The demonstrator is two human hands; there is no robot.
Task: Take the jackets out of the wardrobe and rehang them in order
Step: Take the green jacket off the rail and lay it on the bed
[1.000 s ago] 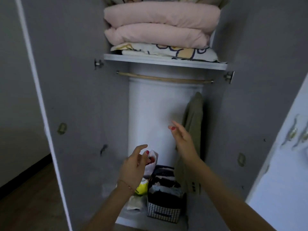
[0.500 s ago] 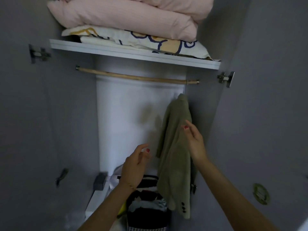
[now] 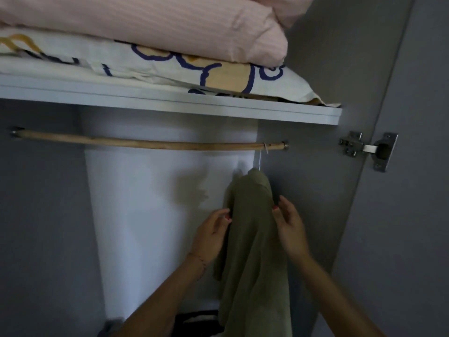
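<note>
An olive green jacket hangs by a thin hanger hook from the right end of a wooden rail inside the wardrobe. My left hand is at the jacket's left edge, fingertips touching the cloth near the shoulder. On the jacket's right side is my right hand, fingers apart and just touching the cloth. Neither hand has closed on the jacket. The rest of the rail is bare.
A white shelf above the rail carries folded pink bedding and a patterned pillow. The open wardrobe door with a metal hinge stands at the right. A dark bag shows at the bottom.
The view has closed in and tilted upward toward the rail. Both hands rose and moved in to either side of the jacket's shoulders.
</note>
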